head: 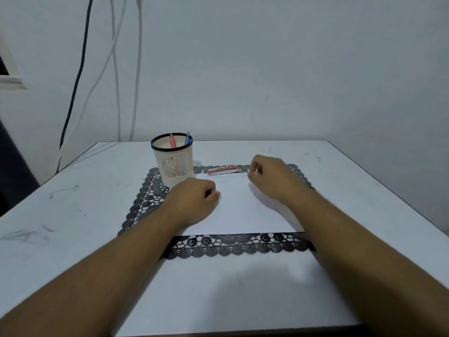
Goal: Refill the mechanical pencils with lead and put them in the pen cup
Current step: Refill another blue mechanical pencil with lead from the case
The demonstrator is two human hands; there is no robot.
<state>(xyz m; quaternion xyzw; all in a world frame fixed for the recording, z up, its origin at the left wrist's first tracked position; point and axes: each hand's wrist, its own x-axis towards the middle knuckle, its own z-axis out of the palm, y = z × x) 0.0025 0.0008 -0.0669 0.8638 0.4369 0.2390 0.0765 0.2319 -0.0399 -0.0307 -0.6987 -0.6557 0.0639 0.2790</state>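
Two pencils, red pencil [172, 141] and blue pencil [187, 139], stand in the pen cup [174, 164]; the task looks nearly finished. Left hand [194, 200] rests with fingers curled, empty; right hand [272, 175], fingers curled beside the lead case [221, 169], whether holding anything I cannot tell.

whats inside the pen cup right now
Two pencils stand in the pen cup: a red pencil and a blue pencil, tops poking above the rim. The mesh wall blurs their lower parts, and the bottom of the cup cannot be seen.

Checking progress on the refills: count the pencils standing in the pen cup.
2. A red pencil stands at the back left of the pen cup, a blue pencil at the back right. Others lying low behind the mesh could be hidden.
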